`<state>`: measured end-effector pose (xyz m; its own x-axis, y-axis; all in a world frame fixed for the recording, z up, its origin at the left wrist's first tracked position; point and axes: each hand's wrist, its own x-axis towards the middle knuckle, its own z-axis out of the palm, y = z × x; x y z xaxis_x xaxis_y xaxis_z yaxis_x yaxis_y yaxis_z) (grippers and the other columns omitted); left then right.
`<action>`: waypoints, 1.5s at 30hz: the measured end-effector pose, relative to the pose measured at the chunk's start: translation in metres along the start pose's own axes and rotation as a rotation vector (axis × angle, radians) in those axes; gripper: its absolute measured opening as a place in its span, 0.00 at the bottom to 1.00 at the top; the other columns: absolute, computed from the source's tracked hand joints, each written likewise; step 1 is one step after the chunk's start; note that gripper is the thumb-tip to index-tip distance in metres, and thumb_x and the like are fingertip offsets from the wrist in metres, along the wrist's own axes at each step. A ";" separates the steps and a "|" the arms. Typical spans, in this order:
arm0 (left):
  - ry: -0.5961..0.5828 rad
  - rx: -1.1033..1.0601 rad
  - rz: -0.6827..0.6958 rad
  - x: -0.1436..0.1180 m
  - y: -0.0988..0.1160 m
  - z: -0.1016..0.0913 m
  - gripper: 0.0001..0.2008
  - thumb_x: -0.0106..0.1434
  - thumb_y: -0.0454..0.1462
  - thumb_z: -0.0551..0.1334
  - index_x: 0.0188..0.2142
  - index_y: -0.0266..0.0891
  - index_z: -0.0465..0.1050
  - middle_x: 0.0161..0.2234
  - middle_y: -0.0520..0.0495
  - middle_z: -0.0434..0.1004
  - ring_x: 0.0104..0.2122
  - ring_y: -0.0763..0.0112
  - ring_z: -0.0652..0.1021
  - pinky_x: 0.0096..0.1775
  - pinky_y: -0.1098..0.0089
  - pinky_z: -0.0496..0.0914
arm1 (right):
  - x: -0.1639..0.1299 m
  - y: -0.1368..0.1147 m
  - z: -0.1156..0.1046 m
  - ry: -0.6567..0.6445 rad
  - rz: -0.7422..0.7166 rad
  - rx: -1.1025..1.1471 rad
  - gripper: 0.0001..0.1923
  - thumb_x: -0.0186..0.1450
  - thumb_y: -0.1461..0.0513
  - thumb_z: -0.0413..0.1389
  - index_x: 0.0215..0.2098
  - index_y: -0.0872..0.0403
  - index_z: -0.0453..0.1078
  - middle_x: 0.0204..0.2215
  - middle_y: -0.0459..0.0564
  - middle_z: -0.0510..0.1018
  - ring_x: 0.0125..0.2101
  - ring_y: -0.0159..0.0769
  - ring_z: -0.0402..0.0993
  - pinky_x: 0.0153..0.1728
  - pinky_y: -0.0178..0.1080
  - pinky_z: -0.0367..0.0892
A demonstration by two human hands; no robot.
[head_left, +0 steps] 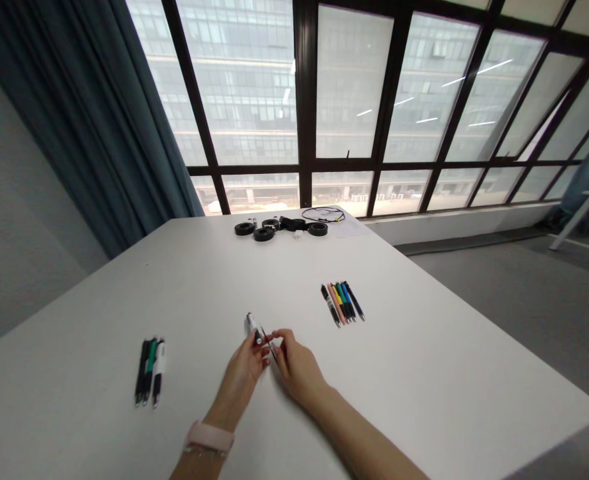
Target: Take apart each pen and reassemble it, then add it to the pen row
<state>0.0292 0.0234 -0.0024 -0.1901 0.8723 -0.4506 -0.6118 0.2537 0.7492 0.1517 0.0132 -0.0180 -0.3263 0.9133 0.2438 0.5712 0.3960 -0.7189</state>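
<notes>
Near the middle of the table (199, 280), my left hand (244, 370) is closed on a white pen (253, 325) with dark ends, which points away from me. My right hand (297, 370) pinches a slim dark pen (271, 348), held slanted right beside the white one; the fingertips of both hands nearly meet there. Fingers hide part of each pen. To the left of my hands lies a group of pens (149, 370) in black, green and white. A row of several pens (343, 303) in various colours lies to the right, farther off.
At the far end of the table are black rolls (263, 234), a dark bundle (294, 224), a thin black cable (324, 215) and a small white piece (297, 235). The table's right edge (479, 310) slants toward me. Beyond stand windows and a blue curtain (89, 120).
</notes>
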 end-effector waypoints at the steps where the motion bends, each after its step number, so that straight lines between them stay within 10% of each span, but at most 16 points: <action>1: -0.004 -0.012 0.000 -0.001 -0.001 0.000 0.10 0.66 0.32 0.52 0.30 0.35 0.68 0.25 0.48 0.76 0.18 0.79 0.73 0.20 0.78 0.67 | 0.000 0.000 0.002 0.008 0.019 0.031 0.14 0.69 0.65 0.43 0.52 0.52 0.57 0.33 0.48 0.77 0.32 0.35 0.75 0.32 0.33 0.63; 12: 0.010 -0.047 0.005 0.002 -0.008 0.001 0.11 0.66 0.32 0.51 0.30 0.36 0.68 0.26 0.47 0.77 0.23 0.75 0.76 0.25 0.74 0.71 | 0.007 0.012 0.017 0.068 0.107 0.359 0.11 0.67 0.66 0.43 0.48 0.53 0.58 0.26 0.44 0.71 0.26 0.32 0.69 0.29 0.32 0.62; 22: 0.047 -0.041 -0.028 0.002 -0.003 -0.001 0.10 0.66 0.32 0.53 0.28 0.36 0.66 0.27 0.47 0.79 0.22 0.76 0.76 0.23 0.76 0.67 | 0.025 0.034 -0.002 0.380 0.331 0.933 0.10 0.61 0.57 0.50 0.38 0.53 0.60 0.16 0.35 0.60 0.15 0.27 0.55 0.17 0.29 0.53; 25: 0.071 -0.046 -0.038 0.001 -0.002 0.000 0.11 0.66 0.32 0.52 0.27 0.37 0.66 0.26 0.47 0.79 0.22 0.76 0.76 0.23 0.77 0.67 | 0.025 0.040 -0.012 0.380 0.348 0.787 0.11 0.62 0.56 0.49 0.39 0.54 0.61 0.16 0.36 0.60 0.15 0.27 0.55 0.17 0.30 0.53; 33: 0.046 -0.065 -0.048 0.003 -0.001 -0.002 0.11 0.66 0.33 0.53 0.28 0.37 0.66 0.25 0.49 0.77 0.22 0.76 0.76 0.24 0.76 0.67 | 0.009 0.022 -0.032 -0.117 0.073 0.132 0.08 0.61 0.59 0.58 0.37 0.53 0.66 0.25 0.40 0.69 0.25 0.28 0.63 0.26 0.30 0.55; 45: 0.059 -0.092 -0.016 -0.002 0.001 0.000 0.11 0.66 0.33 0.52 0.27 0.38 0.65 0.25 0.51 0.77 0.23 0.77 0.76 0.25 0.76 0.67 | 0.004 0.016 -0.031 -0.161 -0.065 -0.219 0.03 0.62 0.62 0.56 0.35 0.53 0.69 0.34 0.46 0.70 0.33 0.31 0.67 0.34 0.32 0.58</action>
<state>0.0287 0.0220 -0.0010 -0.2227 0.8415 -0.4922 -0.6826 0.2259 0.6950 0.1830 0.0265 -0.0082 -0.4732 0.8652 0.1660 0.6887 0.4809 -0.5426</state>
